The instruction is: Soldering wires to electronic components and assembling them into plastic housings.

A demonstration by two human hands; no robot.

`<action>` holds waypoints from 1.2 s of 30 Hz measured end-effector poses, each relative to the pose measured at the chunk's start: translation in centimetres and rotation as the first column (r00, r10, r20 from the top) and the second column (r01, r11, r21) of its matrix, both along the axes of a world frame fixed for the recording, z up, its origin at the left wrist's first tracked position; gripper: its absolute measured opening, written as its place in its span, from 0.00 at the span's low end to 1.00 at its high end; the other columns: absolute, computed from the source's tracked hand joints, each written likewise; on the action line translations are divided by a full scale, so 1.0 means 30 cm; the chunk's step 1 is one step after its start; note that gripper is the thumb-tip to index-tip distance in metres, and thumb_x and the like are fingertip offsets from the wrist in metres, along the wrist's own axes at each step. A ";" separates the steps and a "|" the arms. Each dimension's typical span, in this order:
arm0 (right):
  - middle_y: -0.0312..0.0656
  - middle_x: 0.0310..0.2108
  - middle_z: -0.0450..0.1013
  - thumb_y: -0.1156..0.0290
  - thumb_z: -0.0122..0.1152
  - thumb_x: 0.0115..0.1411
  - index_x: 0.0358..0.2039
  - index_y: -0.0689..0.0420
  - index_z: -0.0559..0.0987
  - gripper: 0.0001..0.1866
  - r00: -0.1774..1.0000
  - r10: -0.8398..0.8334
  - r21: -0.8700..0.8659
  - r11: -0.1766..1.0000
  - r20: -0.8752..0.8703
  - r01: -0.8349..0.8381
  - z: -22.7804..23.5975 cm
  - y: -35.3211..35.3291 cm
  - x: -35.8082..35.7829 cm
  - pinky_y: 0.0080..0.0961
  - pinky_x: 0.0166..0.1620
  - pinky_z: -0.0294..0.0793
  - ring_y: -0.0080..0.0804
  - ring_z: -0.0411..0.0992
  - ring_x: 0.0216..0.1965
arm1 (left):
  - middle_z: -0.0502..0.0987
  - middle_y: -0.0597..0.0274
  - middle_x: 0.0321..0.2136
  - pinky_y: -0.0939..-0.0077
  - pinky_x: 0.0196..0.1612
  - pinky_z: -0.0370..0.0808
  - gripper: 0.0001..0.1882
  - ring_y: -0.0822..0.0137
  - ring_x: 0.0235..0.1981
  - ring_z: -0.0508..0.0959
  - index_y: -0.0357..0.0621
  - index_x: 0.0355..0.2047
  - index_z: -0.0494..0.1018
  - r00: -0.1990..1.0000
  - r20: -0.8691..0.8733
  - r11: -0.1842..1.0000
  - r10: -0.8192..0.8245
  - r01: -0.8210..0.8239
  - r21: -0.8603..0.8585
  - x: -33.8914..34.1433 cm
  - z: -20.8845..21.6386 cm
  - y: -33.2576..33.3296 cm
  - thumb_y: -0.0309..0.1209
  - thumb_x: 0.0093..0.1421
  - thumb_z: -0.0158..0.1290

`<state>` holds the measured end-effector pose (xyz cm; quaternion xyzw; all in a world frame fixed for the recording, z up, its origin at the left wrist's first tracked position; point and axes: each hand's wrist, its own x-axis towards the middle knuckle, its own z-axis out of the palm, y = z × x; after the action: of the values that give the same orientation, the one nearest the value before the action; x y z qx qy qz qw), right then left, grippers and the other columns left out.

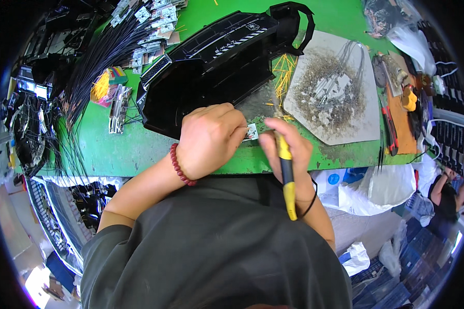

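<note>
My left hand, with a dark red bead bracelet at the wrist, is closed at the near edge of a black plastic vehicle shell. Its fingertips pinch the left edge of a small white circuit board; the fingers partly hide it. In my right hand is a soldering iron with a yellow and black handle. It stands steeply, its front end pointing away from me, just right of the board. The shell lies tilted across the table, its hollow side facing me.
A grey slab littered with crumbs and metal bits lies at the right, beside yellow sticks. A red utility knife rests farther right. Black wires with many small boards spread at the left, near silvery strips.
</note>
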<state>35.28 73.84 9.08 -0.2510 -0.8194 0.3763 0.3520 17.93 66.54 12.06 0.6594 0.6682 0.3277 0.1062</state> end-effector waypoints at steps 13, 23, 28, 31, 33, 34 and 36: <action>0.43 0.24 0.75 0.82 0.62 0.50 0.40 0.59 0.75 0.15 0.981 -0.155 0.045 0.986 -0.113 0.161 -0.034 0.022 -0.039 0.20 0.27 0.72 0.28 0.74 0.23 | 0.68 0.65 0.18 0.69 0.29 0.66 0.07 0.64 0.23 0.72 0.48 0.19 0.68 0.980 -0.196 0.996 -0.033 0.050 0.079 -0.013 -0.040 -0.013 0.29 0.42 0.57; 0.39 0.19 0.73 0.83 0.63 0.47 0.35 0.55 0.75 0.15 0.999 -0.003 0.181 0.984 0.048 -0.005 -0.048 0.024 -0.026 0.27 0.20 0.66 0.35 0.70 0.15 | 0.72 0.64 0.30 0.66 0.39 0.68 0.11 0.62 0.35 0.72 0.45 0.25 0.73 0.982 -0.189 1.000 -0.006 0.002 -0.021 -0.011 0.068 -0.020 0.30 0.40 0.62; 0.36 0.19 0.72 0.81 0.63 0.47 0.35 0.54 0.75 0.14 0.998 0.017 0.167 0.986 0.066 -0.028 -0.047 0.031 -0.020 0.27 0.20 0.65 0.33 0.70 0.15 | 0.73 0.61 0.34 0.65 0.42 0.69 0.12 0.60 0.39 0.73 0.44 0.30 0.73 0.939 -0.343 0.990 0.017 -0.065 -0.129 -0.024 0.088 0.008 0.30 0.43 0.61; 0.42 0.26 0.77 0.85 0.59 0.51 0.35 0.58 0.74 0.11 0.987 0.076 0.121 0.988 0.138 -0.093 -0.030 0.034 -0.007 0.23 0.29 0.75 0.34 0.77 0.26 | 0.73 0.58 0.40 0.66 0.39 0.72 0.12 0.59 0.38 0.74 0.44 0.32 0.73 0.967 -0.256 0.990 0.017 -0.052 -0.129 -0.001 0.106 0.028 0.29 0.45 0.60; 0.42 0.26 0.77 0.85 0.59 0.52 0.34 0.59 0.74 0.10 0.989 0.069 0.105 0.991 0.132 -0.083 -0.042 0.031 -0.008 0.24 0.28 0.75 0.34 0.77 0.25 | 0.71 0.54 0.46 0.66 0.33 0.75 0.12 0.58 0.33 0.77 0.45 0.34 0.73 0.961 -0.263 0.991 0.090 -0.112 -0.071 -0.003 0.102 0.050 0.29 0.47 0.58; 0.39 0.21 0.73 0.83 0.60 0.48 0.34 0.56 0.75 0.12 0.994 0.046 0.114 0.992 0.097 -0.058 -0.051 0.029 -0.013 0.25 0.24 0.69 0.33 0.73 0.20 | 0.71 0.53 0.47 0.66 0.31 0.75 0.12 0.57 0.32 0.77 0.46 0.35 0.73 0.954 -0.270 0.983 0.128 -0.159 -0.092 -0.002 0.109 0.063 0.29 0.48 0.58; 0.36 0.15 0.69 0.81 0.62 0.44 0.34 0.53 0.75 0.15 0.998 0.032 0.110 0.993 0.049 -0.037 -0.057 0.030 -0.015 0.26 0.20 0.63 0.31 0.69 0.15 | 0.70 0.50 0.49 0.64 0.29 0.76 0.11 0.53 0.31 0.78 0.48 0.37 0.72 0.934 -0.307 0.959 0.181 -0.236 -0.155 -0.003 0.121 0.096 0.29 0.52 0.56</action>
<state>34.84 74.75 7.37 -0.2256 -0.8513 0.3303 0.3394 17.83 69.40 15.69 0.6123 0.7710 0.1718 0.0336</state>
